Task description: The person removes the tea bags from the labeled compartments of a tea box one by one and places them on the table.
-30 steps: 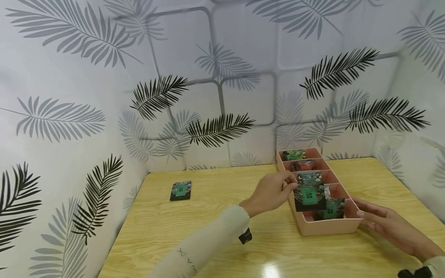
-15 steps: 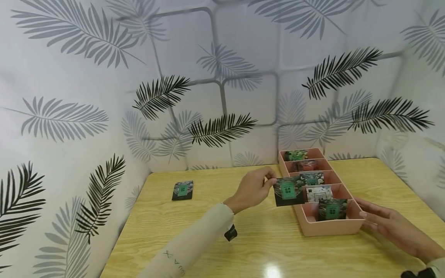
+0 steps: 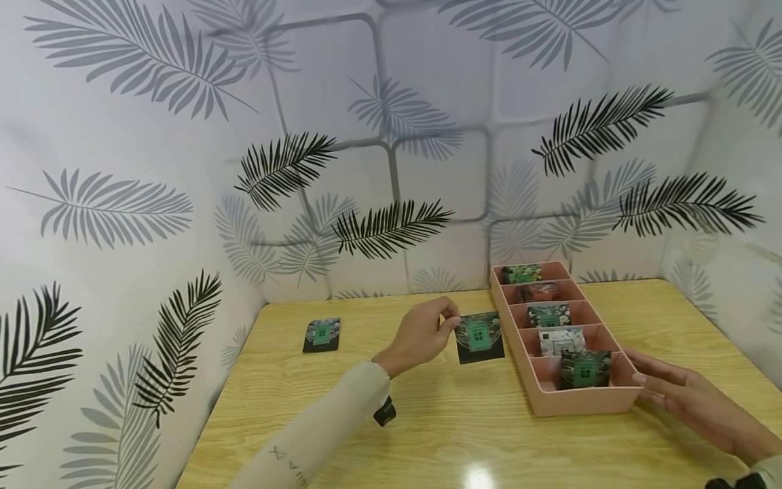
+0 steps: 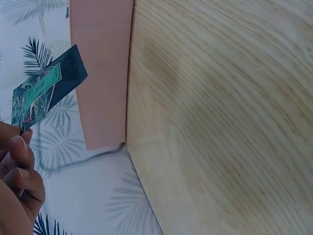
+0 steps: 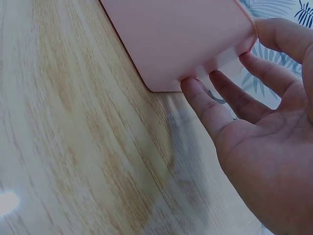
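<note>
My left hand point(image 3: 418, 337) pinches a flat dark sachet point(image 3: 479, 336) with a green label by its left edge, just left of the pink divided box point(image 3: 583, 402). Thumb and fingertips meet on the sachet's edge in the left wrist view, with the label of the sachet point(image 4: 45, 88) showing. At the box's near right corner, my right hand point(image 3: 696, 401) touches the wall. Seen from the right wrist, its fairly straight fingers rest their tips against the box point(image 5: 190, 44), the thumb close to the rim.
Several sachets stand in the box's compartments, among them a white one point(image 3: 561, 341) and a dark green-labelled one point(image 3: 585, 370). Another dark sachet point(image 3: 321, 335) lies at the back left of the wooden table point(image 3: 440, 435). A leaf-patterned wall covering point(image 3: 427, 258) rises behind.
My left hand has carried the sachet leftward, from over the box's compartments to beside the box, turning it on the way. My right hand stays at the box's corner.
</note>
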Demonstrator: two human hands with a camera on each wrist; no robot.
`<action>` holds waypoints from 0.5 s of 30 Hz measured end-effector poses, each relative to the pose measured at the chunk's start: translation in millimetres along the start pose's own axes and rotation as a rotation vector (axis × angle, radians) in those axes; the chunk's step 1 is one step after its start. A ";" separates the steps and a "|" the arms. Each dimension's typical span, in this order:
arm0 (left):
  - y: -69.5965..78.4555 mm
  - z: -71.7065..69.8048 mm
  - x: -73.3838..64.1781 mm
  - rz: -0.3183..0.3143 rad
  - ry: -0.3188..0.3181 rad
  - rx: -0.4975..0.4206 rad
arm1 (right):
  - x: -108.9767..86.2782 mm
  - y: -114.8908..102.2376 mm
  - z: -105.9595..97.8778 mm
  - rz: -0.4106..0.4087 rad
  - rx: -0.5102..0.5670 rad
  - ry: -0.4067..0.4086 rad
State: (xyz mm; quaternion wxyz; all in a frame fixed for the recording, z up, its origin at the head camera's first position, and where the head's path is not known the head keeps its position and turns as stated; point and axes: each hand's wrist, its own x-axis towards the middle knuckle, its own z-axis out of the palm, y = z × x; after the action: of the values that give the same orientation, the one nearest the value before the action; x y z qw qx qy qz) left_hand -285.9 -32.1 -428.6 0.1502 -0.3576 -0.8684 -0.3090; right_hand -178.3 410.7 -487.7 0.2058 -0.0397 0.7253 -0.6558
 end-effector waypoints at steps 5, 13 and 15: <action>-13.2 -3.5 -7.3 -0.014 0.003 0.014 | 0.5 1.1 -1.5 -0.028 0.014 -0.011; -32.8 -14.8 -15.7 -0.030 0.032 0.033 | 1.2 3.6 -1.3 -0.050 0.022 -0.011; -38.6 -17.8 -17.3 -0.050 0.034 0.032 | 1.5 3.6 -1.5 -0.060 0.034 -0.020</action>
State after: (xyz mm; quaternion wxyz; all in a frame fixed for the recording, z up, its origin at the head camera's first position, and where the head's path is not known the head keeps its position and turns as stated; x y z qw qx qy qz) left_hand -300.7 -74.0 -439.9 0.1628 -0.3281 -0.8793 -0.3045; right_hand -179.5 412.1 -491.4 0.1940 -0.0646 0.7103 -0.6736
